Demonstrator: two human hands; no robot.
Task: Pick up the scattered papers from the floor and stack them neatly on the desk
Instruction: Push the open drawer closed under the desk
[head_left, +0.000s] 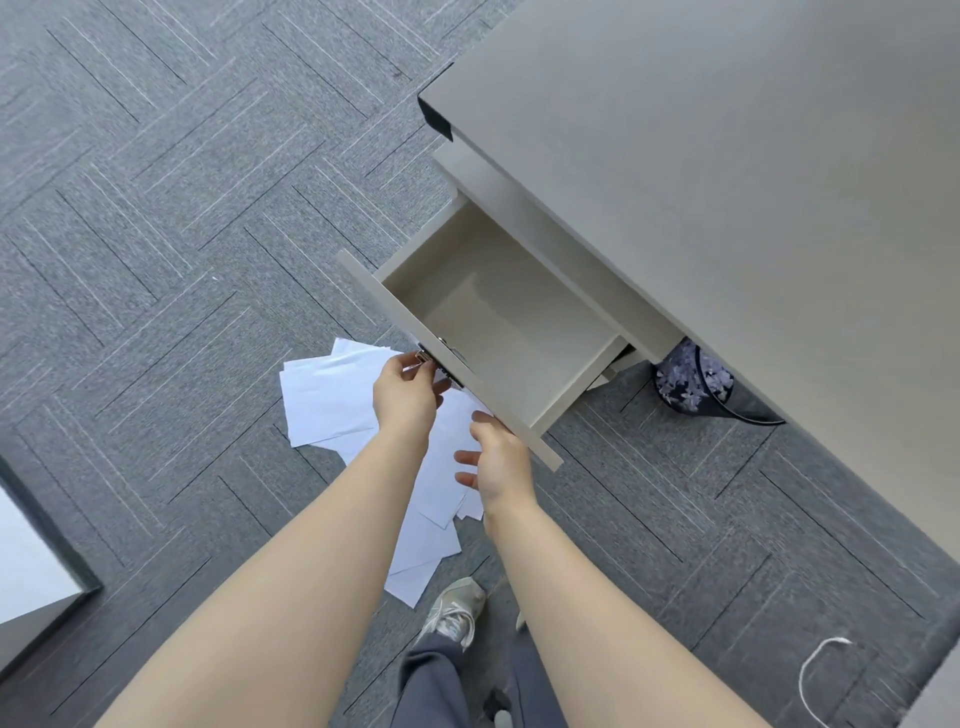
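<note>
Grey herringbone carpet (171, 218) is filling the left and centre of the frame; the bench (727, 156) is occupying the upper right. A drawer (498, 322) is standing pulled out at centre. The papers (332, 395), white sheets, are lying overlapped on the floor at lower centre, below the drawer front. The left hand (408, 397) is pinching a small metal key (423, 357) at the drawer's lock, grip clenched on it. The right hand (496, 462) is hovering just beside the drawer front, grip released, fingers loosely spread. 1 shoe (457, 610) is showing at the bottom.
</note>
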